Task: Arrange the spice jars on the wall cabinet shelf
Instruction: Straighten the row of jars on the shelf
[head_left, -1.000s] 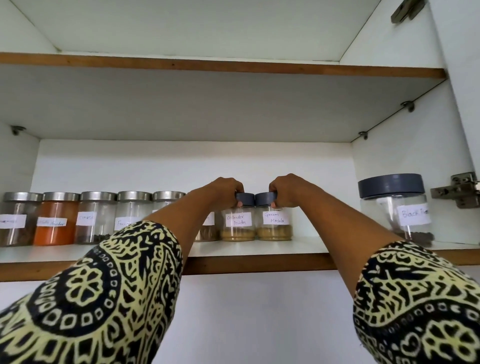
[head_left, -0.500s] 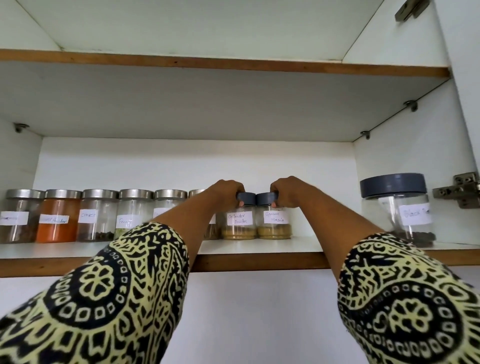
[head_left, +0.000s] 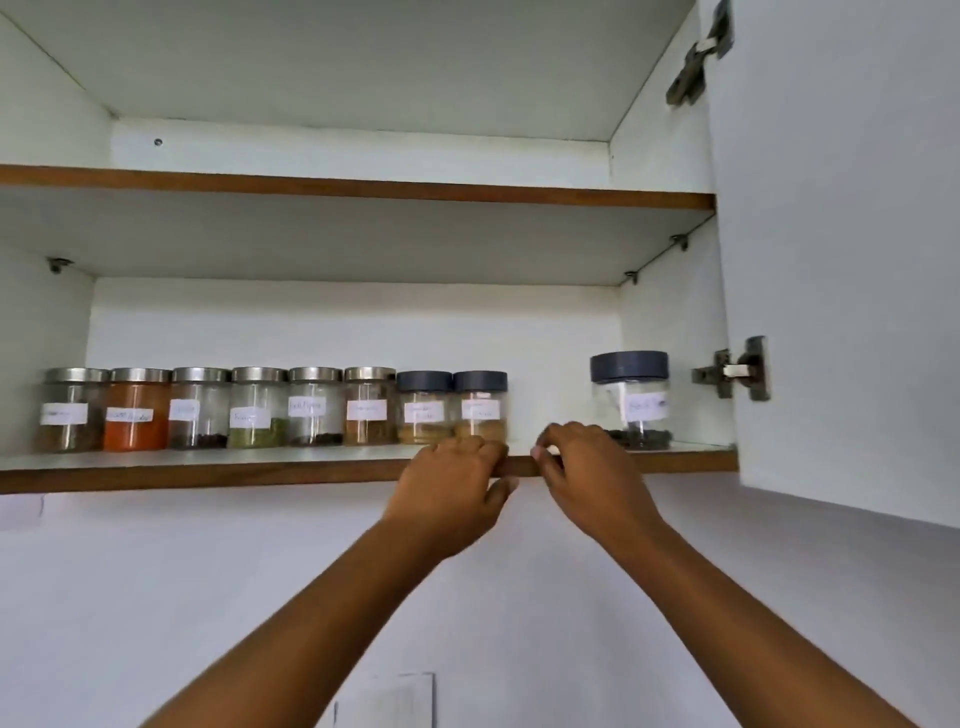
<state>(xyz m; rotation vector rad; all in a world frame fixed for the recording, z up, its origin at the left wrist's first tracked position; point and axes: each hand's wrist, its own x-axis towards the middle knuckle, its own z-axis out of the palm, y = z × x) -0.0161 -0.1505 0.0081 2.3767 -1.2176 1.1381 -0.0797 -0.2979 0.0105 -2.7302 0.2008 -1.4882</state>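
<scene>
White cabinet walls and a white back panel frame the lower shelf (head_left: 208, 467), which has a brown front edge. Along its back edge, from the left corner toward the middle, 8 small spice jars stand upright, side by side. 6 carry silver lids (head_left: 200, 374); their contents include brown powder, orange powder (head_left: 136, 431), dark seeds, green flakes and more dark grains. 2 jars with dark grey lids (head_left: 452, 382) end the row, each holding tan powder low in the glass. Every jar bears a white paper label; the writing is too blurred to read. Well apart, near the right corner, a larger grey-lidded jar (head_left: 629, 400) holds a thin layer of dark grains.

Below the 2 grey-lidded jars, the left hand (head_left: 449, 483) rests at the shelf's front edge, fingers loosely curled and holding nothing. Just beside it, the right hand (head_left: 587, 467) hovers, fingers curled, also empty. Right of the shelf, the cabinet door (head_left: 841, 260) stands open on metal hinges (head_left: 737, 371).
</scene>
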